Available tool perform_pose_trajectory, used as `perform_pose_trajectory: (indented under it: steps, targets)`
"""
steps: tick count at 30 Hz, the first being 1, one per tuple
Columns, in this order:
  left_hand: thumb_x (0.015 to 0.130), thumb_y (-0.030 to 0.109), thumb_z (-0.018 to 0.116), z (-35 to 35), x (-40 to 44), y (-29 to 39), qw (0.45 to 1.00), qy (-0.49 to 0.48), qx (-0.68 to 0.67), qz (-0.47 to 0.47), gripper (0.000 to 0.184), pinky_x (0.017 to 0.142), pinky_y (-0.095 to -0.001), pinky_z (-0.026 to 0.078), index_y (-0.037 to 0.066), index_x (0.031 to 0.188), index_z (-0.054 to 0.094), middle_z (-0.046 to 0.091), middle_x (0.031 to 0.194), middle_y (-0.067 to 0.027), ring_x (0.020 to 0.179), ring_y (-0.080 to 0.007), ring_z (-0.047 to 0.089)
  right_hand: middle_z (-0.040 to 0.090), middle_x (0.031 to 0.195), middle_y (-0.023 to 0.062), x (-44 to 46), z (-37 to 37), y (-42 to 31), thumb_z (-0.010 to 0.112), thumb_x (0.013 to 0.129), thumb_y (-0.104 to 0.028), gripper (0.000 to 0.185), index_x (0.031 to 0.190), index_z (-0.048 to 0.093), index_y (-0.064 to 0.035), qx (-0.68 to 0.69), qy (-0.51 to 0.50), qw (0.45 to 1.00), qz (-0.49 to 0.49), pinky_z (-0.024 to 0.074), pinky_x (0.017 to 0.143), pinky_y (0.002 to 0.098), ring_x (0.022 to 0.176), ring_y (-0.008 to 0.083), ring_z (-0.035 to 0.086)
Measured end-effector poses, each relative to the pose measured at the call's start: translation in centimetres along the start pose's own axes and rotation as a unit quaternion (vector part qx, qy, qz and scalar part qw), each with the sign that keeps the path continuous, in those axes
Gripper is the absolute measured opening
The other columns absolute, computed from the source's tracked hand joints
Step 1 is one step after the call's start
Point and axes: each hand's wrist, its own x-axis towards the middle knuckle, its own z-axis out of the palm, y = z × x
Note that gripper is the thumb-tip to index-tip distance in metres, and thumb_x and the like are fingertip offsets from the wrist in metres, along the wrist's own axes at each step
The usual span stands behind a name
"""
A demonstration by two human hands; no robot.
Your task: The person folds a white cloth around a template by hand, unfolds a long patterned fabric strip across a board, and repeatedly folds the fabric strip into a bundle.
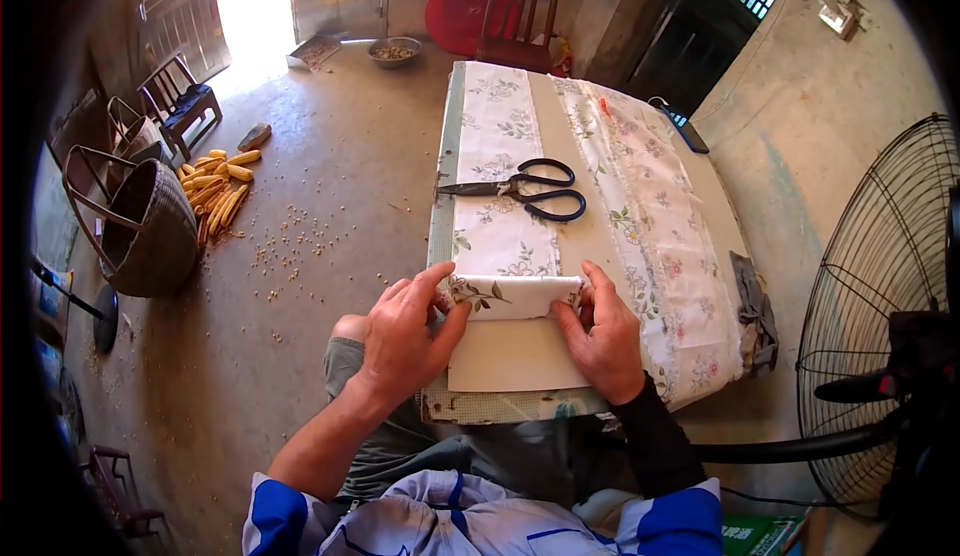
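A strip of white floral fabric (500,241) runs lengthwise along the table, its near end folded over into a flat band. My left hand (402,331) pinches the left end of that band between thumb and fingers. At the opposite end, my right hand (608,341) grips the band the same way. Under the band lies a plain beige sheet (515,358). Black-handled scissors (510,189) rest across the strip beyond my hands, blades pointing left. More floral fabric (650,246) is spread along the table's right side.
The table (440,410) also carries a phone (684,129) and a dark cloth (755,311). A large fan (880,306) stands close on the right. On the floor at left are a woven basket (155,231), corn cobs (212,188) and scattered kernels. A wooden chair (515,51) stands behind the table.
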Motion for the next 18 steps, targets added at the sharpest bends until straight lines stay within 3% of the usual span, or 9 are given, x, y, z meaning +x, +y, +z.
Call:
perform_pose_trajectory:
  steps: [12,15,18]
  targets:
    - [0.088,0.009,0.081,0.8,0.1,-0.8,1.0,0.006,-0.005,-0.017,0.051,0.063,-0.0338,0.054,-0.002,0.135,0.063,0.066,0.075,-0.0061,0.066,-0.0182,0.062,0.067,0.084,0.0143,0.3,0.4,-0.7,0.081,0.093,-0.018,0.068,0.147,0.05,0.007,-0.024,0.007,0.999,0.04,0.0555,0.072,0.0435,0.077,0.0338,0.067]
    - [0.087,0.009,0.081,0.9,0.1,-0.7,1.0,0.01,-0.007,-0.015,0.048,0.064,-0.035,0.054,0.0,0.133,0.066,0.065,0.074,-0.006,0.067,-0.0193,0.063,0.067,0.093,0.0162,0.2,0.5,-1.1,0.08,0.092,-0.017,0.067,0.147,0.049,0.0057,-0.057,0.004,0.998,0.028,0.0557,0.074,0.0449,0.081,0.0351,0.067]
    - [0.087,0.008,0.08,0.5,0.4,-0.3,1.0,0.013,-0.001,0.0,0.033,0.068,-0.0375,0.054,0.004,0.119,0.073,0.065,0.075,-0.0068,0.07,-0.0225,0.064,0.066,0.107,0.0182,0.0,0.7,-1.2,0.079,0.092,-0.014,0.059,0.143,0.054,0.0039,-0.122,0.003,0.992,-0.013,0.0559,0.08,0.0445,0.092,0.0356,0.067]
